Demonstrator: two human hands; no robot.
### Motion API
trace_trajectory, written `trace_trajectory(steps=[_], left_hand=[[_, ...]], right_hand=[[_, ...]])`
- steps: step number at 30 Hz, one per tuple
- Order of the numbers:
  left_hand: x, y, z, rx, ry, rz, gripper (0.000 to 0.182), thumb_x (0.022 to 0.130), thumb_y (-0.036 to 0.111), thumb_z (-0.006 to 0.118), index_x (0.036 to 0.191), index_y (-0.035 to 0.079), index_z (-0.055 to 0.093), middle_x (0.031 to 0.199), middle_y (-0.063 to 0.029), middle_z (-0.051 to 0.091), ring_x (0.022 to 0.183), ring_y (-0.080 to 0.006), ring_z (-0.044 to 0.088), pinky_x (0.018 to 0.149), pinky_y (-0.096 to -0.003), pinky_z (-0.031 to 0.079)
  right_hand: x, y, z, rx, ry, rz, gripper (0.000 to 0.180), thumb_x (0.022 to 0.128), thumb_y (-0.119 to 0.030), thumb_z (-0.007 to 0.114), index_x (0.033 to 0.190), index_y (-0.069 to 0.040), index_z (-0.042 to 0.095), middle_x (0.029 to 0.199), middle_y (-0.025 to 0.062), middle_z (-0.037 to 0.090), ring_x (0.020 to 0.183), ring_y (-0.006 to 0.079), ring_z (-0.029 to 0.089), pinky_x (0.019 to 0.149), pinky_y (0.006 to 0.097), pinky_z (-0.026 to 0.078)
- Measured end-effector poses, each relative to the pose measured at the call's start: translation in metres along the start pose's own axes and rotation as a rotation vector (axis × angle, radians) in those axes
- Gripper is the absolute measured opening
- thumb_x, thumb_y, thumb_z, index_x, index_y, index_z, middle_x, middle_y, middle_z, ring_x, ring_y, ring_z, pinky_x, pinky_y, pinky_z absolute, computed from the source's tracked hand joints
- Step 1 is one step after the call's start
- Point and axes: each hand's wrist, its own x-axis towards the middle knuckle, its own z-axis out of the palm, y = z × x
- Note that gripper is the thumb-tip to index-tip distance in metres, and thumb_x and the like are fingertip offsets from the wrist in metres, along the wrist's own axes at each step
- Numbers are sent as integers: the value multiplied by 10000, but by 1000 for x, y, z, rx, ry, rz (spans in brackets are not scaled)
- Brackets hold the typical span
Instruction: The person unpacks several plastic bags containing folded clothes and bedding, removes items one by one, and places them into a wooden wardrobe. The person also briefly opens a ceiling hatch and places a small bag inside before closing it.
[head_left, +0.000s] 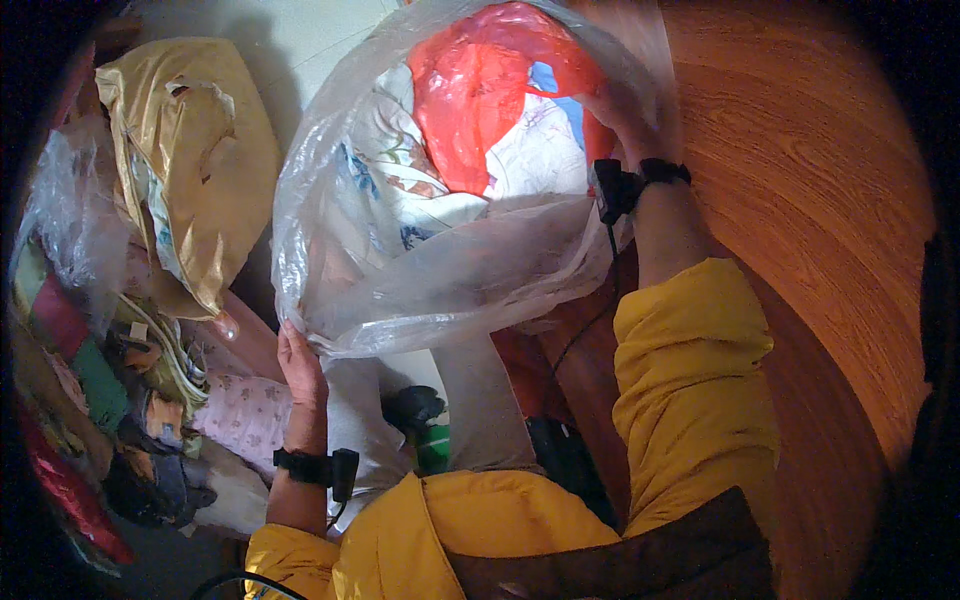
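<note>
A large clear plastic bag (450, 300) lies open before me, its mouth facing up. Inside it sits a red plastic bag (469, 112), partly over a bunched white cloth (540, 150) and a printed white fabric (405, 165). My left hand (302, 367) pinches the clear bag's near left rim. On the right, my right hand (622, 120) reaches inside the clear bag and touches the red bag's right side. Its fingertips blend into the red plastic, so their grip is unclear.
A gold-coloured pouch (217, 157) lies at the left. Below it are crumpled clear plastic (82, 202), pink patterned fabric (244, 412) and mixed cloth items. A wood-grain surface (795, 187) curves along the right. A cable (589, 330) hangs from my right wrist device.
</note>
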Motion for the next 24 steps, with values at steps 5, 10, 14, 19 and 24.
trace_trajectory(steps=[5, 10, 14, 19, 24], left_hand=[[7, 19, 14, 190, 121, -28, 423, 936, 279, 392, 1256, 3, 411, 1248, -131, 466, 1123, -207, 457, 940, -297, 355], [3, 61, 40, 448, 247, 455, 526, 875, 171, 471, 1338, 15, 277, 1414, -178, 241, 1300, -264, 264, 1042, -362, 228], [-24, 103, 69, 1027, 120, 1034, 494, 779, 64, 513, 1262, 30, 411, 1355, -193, 334, 1246, -329, 336, 1026, -464, 229], [-35, 98, 132, 862, -759, 683, 557, 746, 228, 621, 1263, 138, 435, 1290, -147, 432, 1247, -327, 339, 1020, -537, 186], [-48, 55, 163, 1285, -862, 568, 851, 661, 395, 709, 1372, 236, 270, 1391, -150, 296, 1297, -342, 256, 1025, -566, 156]], right_hand=[[-12, -14, -20, 183, -18, -133, 438, 732, -353, 647, 1033, -37, 607, 926, 160, 644, 873, 285, 617, 767, 351, 473], [-12, -10, -19, 156, -73, -186, 422, 745, -314, 645, 1047, -23, 594, 896, 138, 651, 851, 250, 622, 755, 340, 473], [-18, 0, -17, 252, -165, -109, 408, 786, -267, 619, 1080, 7, 550, 922, 120, 630, 852, 220, 596, 768, 325, 460], [-39, -1, -23, 538, 83, 8, 392, 774, -259, 633, 1090, -36, 570, 994, 118, 615, 908, 212, 582, 795, 320, 456], [-44, -11, -30, 510, 87, -24, 449, 767, -241, 648, 1160, -60, 530, 1116, 123, 568, 1008, 243, 543, 871, 330, 431]])
